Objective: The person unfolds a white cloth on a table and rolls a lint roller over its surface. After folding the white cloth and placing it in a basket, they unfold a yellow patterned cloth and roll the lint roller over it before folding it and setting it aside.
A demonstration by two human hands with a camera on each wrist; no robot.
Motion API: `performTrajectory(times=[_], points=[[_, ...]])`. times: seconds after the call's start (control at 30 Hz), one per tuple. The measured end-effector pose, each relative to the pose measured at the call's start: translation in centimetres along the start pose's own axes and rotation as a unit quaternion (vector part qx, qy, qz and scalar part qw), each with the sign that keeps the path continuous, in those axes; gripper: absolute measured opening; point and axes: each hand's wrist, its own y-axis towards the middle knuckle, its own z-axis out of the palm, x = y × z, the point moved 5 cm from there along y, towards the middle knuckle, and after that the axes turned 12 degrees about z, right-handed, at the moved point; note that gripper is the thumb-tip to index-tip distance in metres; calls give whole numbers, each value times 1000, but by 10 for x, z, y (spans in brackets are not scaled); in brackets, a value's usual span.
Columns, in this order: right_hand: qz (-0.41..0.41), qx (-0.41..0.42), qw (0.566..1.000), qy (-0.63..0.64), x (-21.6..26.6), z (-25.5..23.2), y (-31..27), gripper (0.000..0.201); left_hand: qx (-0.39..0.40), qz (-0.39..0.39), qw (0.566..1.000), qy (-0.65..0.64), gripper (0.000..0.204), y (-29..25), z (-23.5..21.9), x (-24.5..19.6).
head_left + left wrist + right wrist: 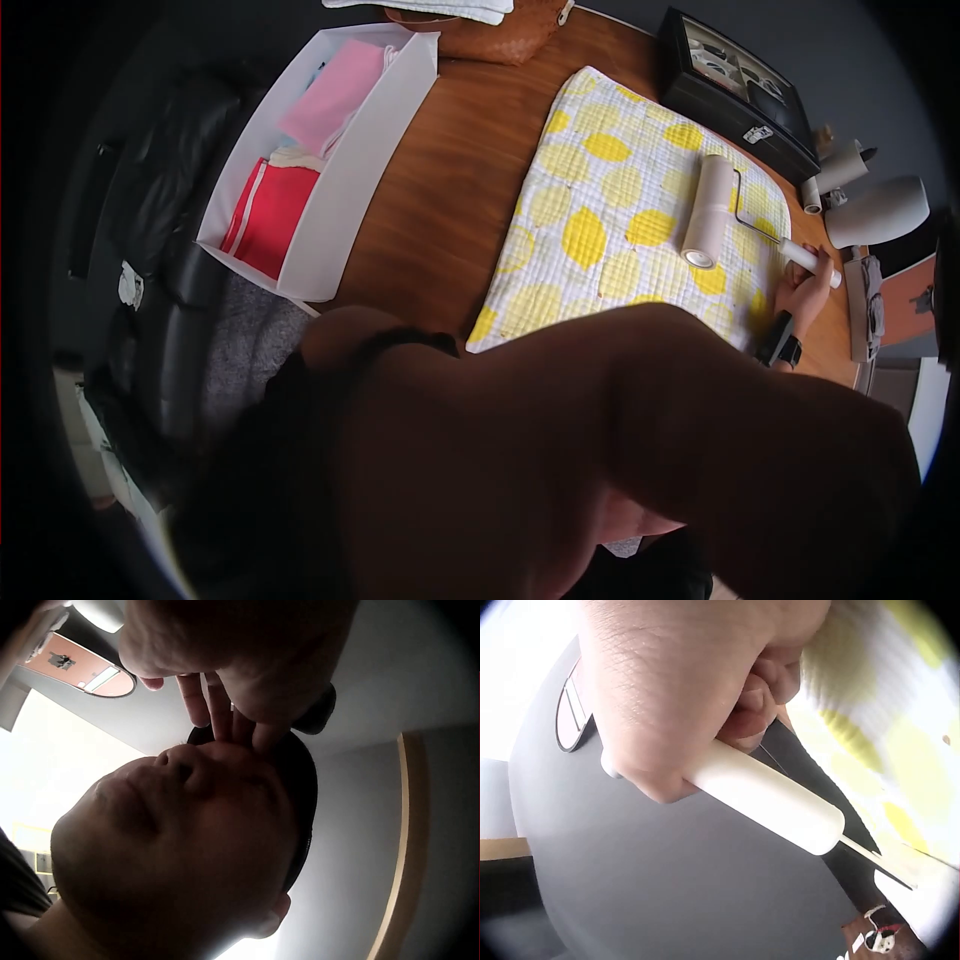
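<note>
My right hand [798,298] grips the white handle of a lint roller [709,210] at the right side of the table. In the right wrist view its fingers are curled round the handle [765,796]. The wide roller lies over a quilted cloth [585,235] with yellow lemon-like prints, spread on the wooden table. My left hand [247,656] is up at the person's forehead in the left wrist view, fingers extended down beside the brim of a dark cap [304,787]. No object shows in it. The raised arm covers the lower part of the head view.
A white box [350,205] with folded pink and red cloths stands at the left. A black display case [745,95] sits behind the cloth. A brown woven bag [500,38] is at the back, and a rounded white object [878,212] at the right.
</note>
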Motion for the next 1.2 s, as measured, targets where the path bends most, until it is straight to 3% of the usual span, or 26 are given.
performTrajectory(times=[0.1,0.13,0.17,0.23,0.27,0.33,0.4,0.43,0.47,0.57,0.6,0.7,0.77,0.8,0.9,0.97,1.07,1.2], points=[[52,5,996,-68,-15,41,-24,34,-12,-9,1000,0,24,4,0,1],[67,57,991,-105,-21,62,-35,32,-24,-14,1000,3,24,4,-2,0],[50,49,987,-142,-25,81,-47,30,-42,-19,999,7,24,5,-4,-1],[74,84,984,-140,-26,112,-68,27,-132,-41,990,25,24,5,-21,-6],[42,42,986,-155,-21,122,-77,30,-188,-50,980,28,24,-1,-37,-7],[72,15,985,-154,-11,108,-70,28,-316,-67,946,23,24,-25,-97,-9],[16,-54,997,-60,-2,72,-49,27,-345,-57,937,-17,21,-64,-166,-6],[-11,-86,996,-12,-3,50,-36,26,-465,-126,870,103,14,-83,-182,-9],[-14,-48,999,5,-7,13,-11,27,-461,-142,872,86,14,-108,-205,-10],[-19,-36,998,48,0,5,-16,28,-517,-175,822,161,24,-171,-248,-13],[-2,-95,995,32,0,28,-31,28,-530,-187,806,187,24,-188,-258,-14],[70,45,993,-87,-20,89,-59,30,-548,-210,774,241,24,-212,-272,-21],[131,103,965,-201,-28,148,-99,32,-548,-205,773,246,25,-225,-287,-23],[130,97,965,-208,-26,154,-103,34,-542,-205,776,249,24,-223,-289,-24],[98,63,986,-121,-31,113,-68,35,-527,-205,786,249,23,-224,-291,-28],[41,-40,997,-52,-18,69,-42,31,-516,-205,798,235,23,-224,-292,-28],[4,-10,999,50,-6,-5,-6,28,-528,-202,791,233,24,-221,-289,-29],[12,-28,999,18,-7,12,-17,32,-530,-207,789,231,25,-221,-291,-28]])
